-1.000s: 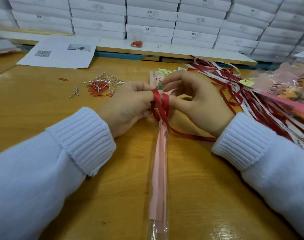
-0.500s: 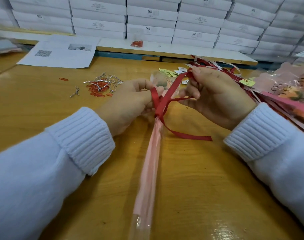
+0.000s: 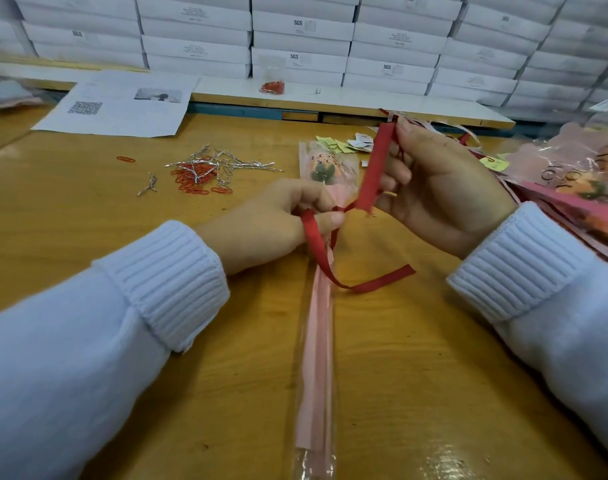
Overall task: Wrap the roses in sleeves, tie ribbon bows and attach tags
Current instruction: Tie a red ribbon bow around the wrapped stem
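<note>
Ribbon (image 3: pixel 374 168) is the weak point here. The left hand (image 3: pixel 271 221) has its grip closed in a pinch, thumb and forefinger on the crossing where the red band appears to go round the neck of the sleeved rose (image 3: pixel 316 341). The right hand (image 3: pixel 437 188) has its fingers curled round one end, held up and away from that pinch.

The rose lies on the desk (image 3: pixel 416 358), with its bloom just beyond the left grip and its stem running from beneath that grip toward the person.

If the pinch loosens while the right hand pulls, the half-made knot would likely slacken or slide along the slick film, leaving the bow crooked. Too hard a pull could crumple the sleeve or drag the rose off line. The free tail lying below the right grip looks short, so the loops may come out uneven. Loose ribbons (image 3: pixel 467 135) just beyond the right grip could snag the raised end.
</note>
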